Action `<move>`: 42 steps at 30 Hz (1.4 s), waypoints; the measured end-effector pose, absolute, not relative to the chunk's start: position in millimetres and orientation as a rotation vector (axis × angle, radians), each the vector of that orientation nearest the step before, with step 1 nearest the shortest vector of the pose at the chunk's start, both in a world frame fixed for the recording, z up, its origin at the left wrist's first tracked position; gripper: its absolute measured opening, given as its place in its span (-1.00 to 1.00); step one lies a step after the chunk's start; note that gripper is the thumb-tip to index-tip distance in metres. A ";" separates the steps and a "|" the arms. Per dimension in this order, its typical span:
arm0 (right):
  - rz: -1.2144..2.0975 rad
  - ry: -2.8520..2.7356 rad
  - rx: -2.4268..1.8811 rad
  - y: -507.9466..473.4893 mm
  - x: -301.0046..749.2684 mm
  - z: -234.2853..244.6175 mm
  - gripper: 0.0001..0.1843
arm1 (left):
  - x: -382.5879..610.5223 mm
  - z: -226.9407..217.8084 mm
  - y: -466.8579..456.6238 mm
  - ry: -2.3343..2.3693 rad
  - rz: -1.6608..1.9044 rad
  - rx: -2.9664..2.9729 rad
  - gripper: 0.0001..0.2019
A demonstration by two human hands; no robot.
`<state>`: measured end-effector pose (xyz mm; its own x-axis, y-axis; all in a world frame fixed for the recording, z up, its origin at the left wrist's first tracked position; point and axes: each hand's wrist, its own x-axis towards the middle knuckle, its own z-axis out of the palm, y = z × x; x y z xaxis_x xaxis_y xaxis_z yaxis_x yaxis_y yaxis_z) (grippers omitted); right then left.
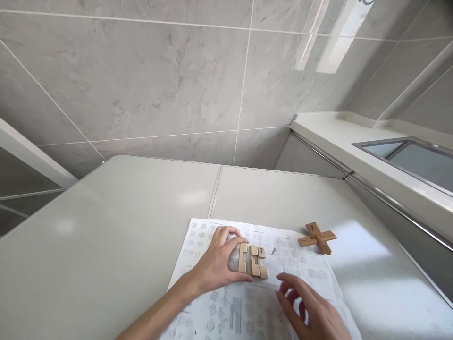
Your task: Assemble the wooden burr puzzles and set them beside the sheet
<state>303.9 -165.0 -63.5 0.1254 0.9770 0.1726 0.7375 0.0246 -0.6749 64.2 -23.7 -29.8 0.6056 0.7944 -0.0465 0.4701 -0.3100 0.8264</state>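
Between my left hand's (220,259) thumb and fingers, the notched piece (242,259) is pale, smooth, matt wood, as are the blocks (255,268) just beside. Under both hands lies thin, creased paper (300,269). Beyond my right hand (307,304), the cross (317,238) is browner wood; the tabletop (134,226) around is smooth and glossy.

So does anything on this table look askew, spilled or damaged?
The notched pieces look undamaged and nothing seems spilled. The one mild oddity is the printed sheet: its right edge looks wavy rather than straight, near the wooden cross.
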 end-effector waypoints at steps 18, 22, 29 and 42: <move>1.072 -1.318 -1.569 -126.3 290.8 -15.0 -0.57 | 66.9 -26.2 -31.0 0.862 0.573 1.460 -0.15; 1.195 -1.343 -1.436 -102.5 293.8 -10.2 -0.50 | 67.5 -26.0 -31.2 0.883 0.610 1.445 -0.23; 1.289 -1.412 -1.345 -73.7 294.6 -30.7 -0.58 | 66.3 -24.0 -31.7 0.856 0.614 1.409 -0.27; 1.143 -1.426 -1.346 -76.5 293.2 -49.9 -0.62 | 68.8 -20.7 -31.2 0.877 0.553 1.473 -0.31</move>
<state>293.2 -76.5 -49.9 -0.0656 0.9978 -0.0100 0.2271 0.0052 -0.9739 68.8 -31.2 -20.7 0.5930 0.7881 -0.1653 0.1903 0.0624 0.9797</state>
